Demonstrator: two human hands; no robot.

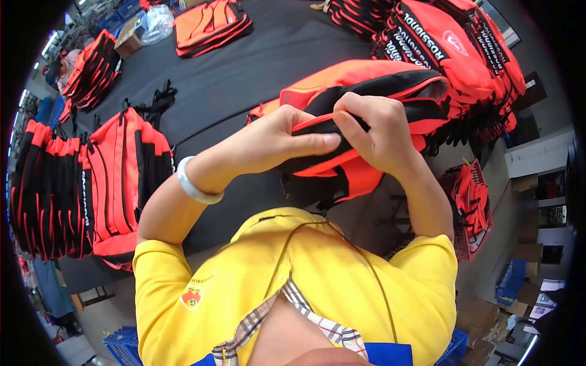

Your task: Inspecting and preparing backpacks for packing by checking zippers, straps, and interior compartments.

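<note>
A neon orange-red and black backpack (360, 72) lies in front of me at the table's near edge, with one of its openings gaping toward the right. My left hand (292, 139) is closed on its near edge, thumb on top and fingers tucked out of sight behind the fabric. Close beside it, my right hand (379, 127) pinches the same black edge with orange trim between thumb and curled fingers. Below both hands an orange flap and black straps hang down. Whether a zipper pull is between the right fingers is hidden.
The dark-covered table (201, 91) carries a row of backpacks (55, 189) at left and a pile of backpacks (421, 43) at right. Farther off lie a single backpack (210, 25), a cardboard box (129, 39) and a clear plastic bag (157, 24). A basket (469, 244) stands lower right.
</note>
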